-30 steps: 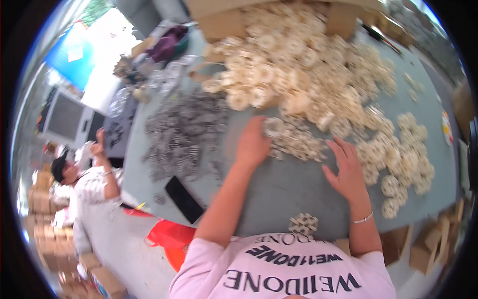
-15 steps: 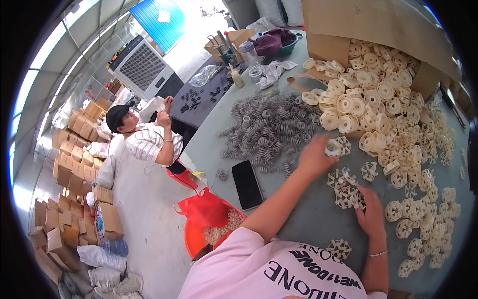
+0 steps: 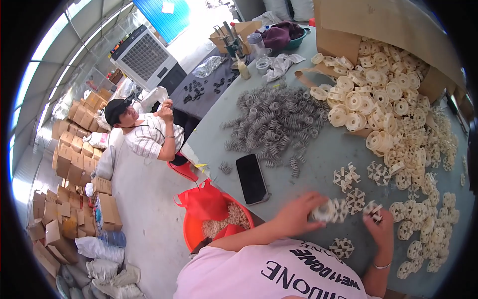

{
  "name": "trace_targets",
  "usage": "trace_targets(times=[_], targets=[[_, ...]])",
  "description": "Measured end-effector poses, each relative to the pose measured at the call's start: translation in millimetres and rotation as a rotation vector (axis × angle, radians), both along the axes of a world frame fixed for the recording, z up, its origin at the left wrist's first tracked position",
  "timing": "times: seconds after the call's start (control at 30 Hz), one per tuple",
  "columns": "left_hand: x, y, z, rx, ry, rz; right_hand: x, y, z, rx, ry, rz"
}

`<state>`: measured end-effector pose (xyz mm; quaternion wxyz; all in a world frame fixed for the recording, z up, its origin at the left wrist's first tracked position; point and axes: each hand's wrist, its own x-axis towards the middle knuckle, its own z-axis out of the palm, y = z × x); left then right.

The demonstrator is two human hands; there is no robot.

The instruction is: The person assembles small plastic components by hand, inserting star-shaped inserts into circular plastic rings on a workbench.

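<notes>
Near the table's front edge, my left hand (image 3: 301,215) grips a cream plastic wheel part (image 3: 323,211), which is blurred by motion. To its right, my right hand (image 3: 381,230) has its fingers closed on a slotted cream plastic part (image 3: 372,211). Between and beyond the hands lie loose slotted parts: one round piece (image 3: 355,201), another farther off (image 3: 346,177), and one to the right (image 3: 378,173). Close to my body rests one more slotted round part (image 3: 342,247).
A heap of grey springs (image 3: 276,119) covers the table's middle, with a black phone (image 3: 251,178) before it. Cream parts (image 3: 383,94) spill from a cardboard box (image 3: 368,20). At left, a red tub (image 3: 194,234) stands below the edge; a co-worker (image 3: 144,129) sits beyond.
My left hand has come back toward my body with the wheel part. The slotted parts near my right hand have spread apart, and that hand now lifts one.
</notes>
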<state>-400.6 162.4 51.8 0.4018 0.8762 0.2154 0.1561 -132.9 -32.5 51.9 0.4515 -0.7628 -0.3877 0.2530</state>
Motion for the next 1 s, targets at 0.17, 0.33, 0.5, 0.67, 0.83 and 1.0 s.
trace_targets(times=[0.17,0.33,0.5,0.67,0.83,1.0], targets=[[6,-13,-12,-0.139,0.096,-0.234,-10,31,0,-0.202,-0.025,0.367],[31,-6,-29,-0.012,0.013,-0.147,-11,50,-17,0.012,0.098,0.091],[26,-7,-34,0.006,-0.009,-0.200,4,12,-13,-0.233,0.416,0.225],[30,-13,-28,0.036,-0.081,-0.123,-13,14,-7,-0.111,-0.341,-0.041],[30,-11,-41,0.068,-0.095,-0.125,0,7,17,-0.169,-0.144,0.155],[31,-14,-39,0.052,-0.126,-0.117,-1,3,18,-0.099,-0.210,0.252]])
